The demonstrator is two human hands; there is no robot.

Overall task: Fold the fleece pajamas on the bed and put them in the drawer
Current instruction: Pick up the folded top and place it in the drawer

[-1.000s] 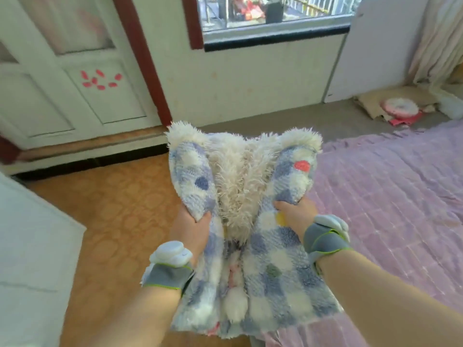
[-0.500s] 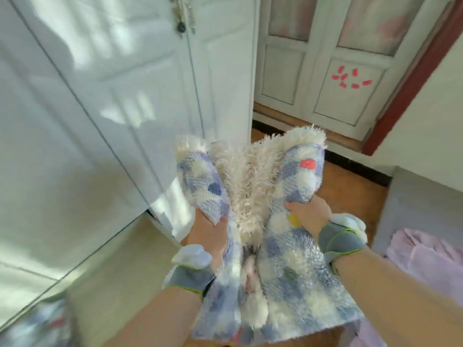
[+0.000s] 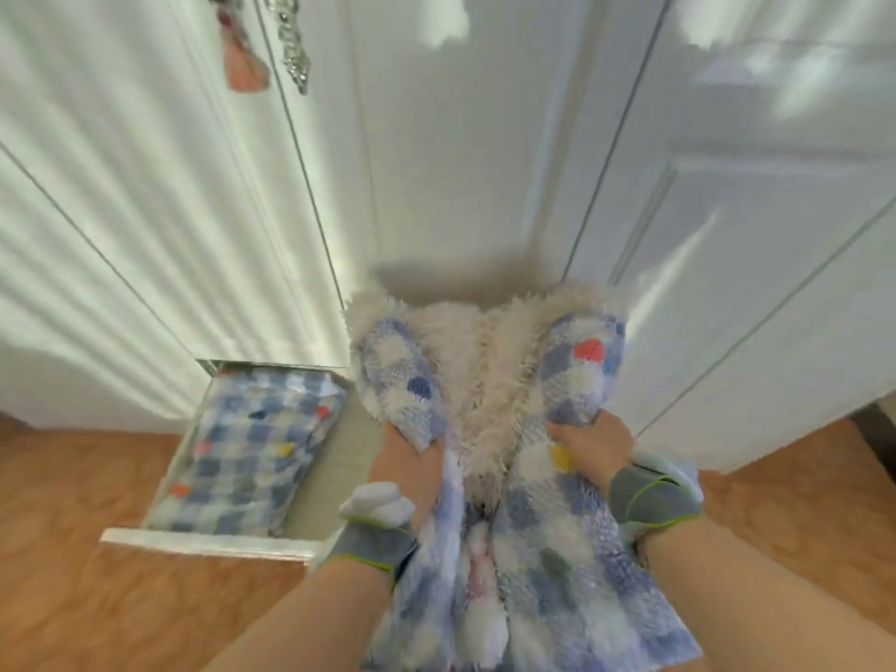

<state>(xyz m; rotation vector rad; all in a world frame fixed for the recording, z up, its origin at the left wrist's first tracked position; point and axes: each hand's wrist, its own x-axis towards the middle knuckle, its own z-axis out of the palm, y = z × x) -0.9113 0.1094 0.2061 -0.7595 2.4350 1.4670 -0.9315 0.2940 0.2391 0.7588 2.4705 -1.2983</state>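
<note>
A folded blue-and-white checked fleece pajama piece (image 3: 548,540) with a shaggy white lining hangs in front of me. My left hand (image 3: 405,470) grips its left edge and my right hand (image 3: 594,441) grips its right edge. Both wrists wear grey bands. Low on the left an open white drawer (image 3: 208,543) sticks out from the wardrobe. Another folded checked fleece piece (image 3: 247,453) lies inside it. The held piece is to the right of the drawer and above floor level.
White wardrobe doors (image 3: 460,162) fill the view ahead, with a shiny handle (image 3: 293,46) and a pink tassel (image 3: 245,65) at the top left. Orange wooden floor (image 3: 72,550) lies around the drawer and at the right.
The view has swung left from the bed and room door to the wardrobe. The open drawer with a folded piece has come into sight. Both hands keep their hold on the pajama piece.
</note>
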